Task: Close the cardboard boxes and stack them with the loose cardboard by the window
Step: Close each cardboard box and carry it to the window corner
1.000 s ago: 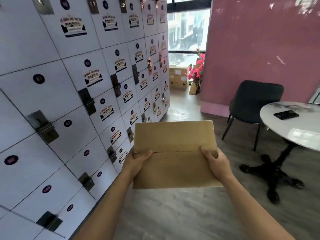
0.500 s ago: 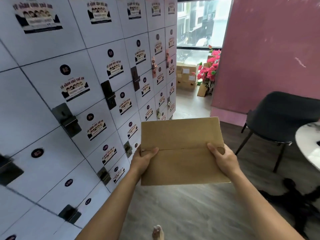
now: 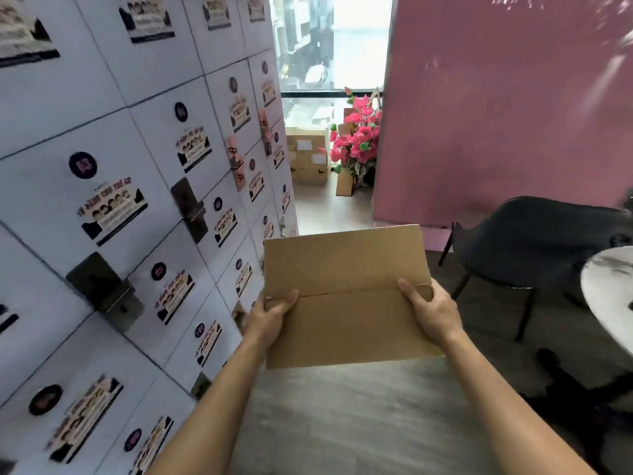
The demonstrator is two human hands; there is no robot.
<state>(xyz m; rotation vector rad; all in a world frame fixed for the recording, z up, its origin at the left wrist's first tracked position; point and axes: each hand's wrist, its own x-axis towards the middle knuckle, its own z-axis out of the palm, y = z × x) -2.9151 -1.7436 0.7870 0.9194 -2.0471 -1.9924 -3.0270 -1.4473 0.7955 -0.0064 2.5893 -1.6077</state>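
I carry a closed brown cardboard box point(image 3: 346, 296) level in front of me, its two top flaps meeting in a seam across the middle. My left hand point(image 3: 270, 315) grips its left edge with the thumb on top. My right hand point(image 3: 430, 311) grips the right edge the same way. Far ahead by the window point(image 3: 329, 42) stands a stack of cardboard boxes point(image 3: 308, 159) with white labels, and a loose piece of cardboard point(image 3: 344, 182) leans beside it.
A wall of white lockers point(image 3: 120, 200) with stickers and dark handles runs along my left. Pink flowers point(image 3: 359, 138) stand by the window next to a pink wall point(image 3: 496, 108). A dark chair point(image 3: 534, 241) and a round white table point(image 3: 606, 296) sit on my right.
I have walked forward along the lockers with the box; the window, stacked boxes and flowers are closer. The chair and table have shifted to the right. My grip on the box is unchanged.
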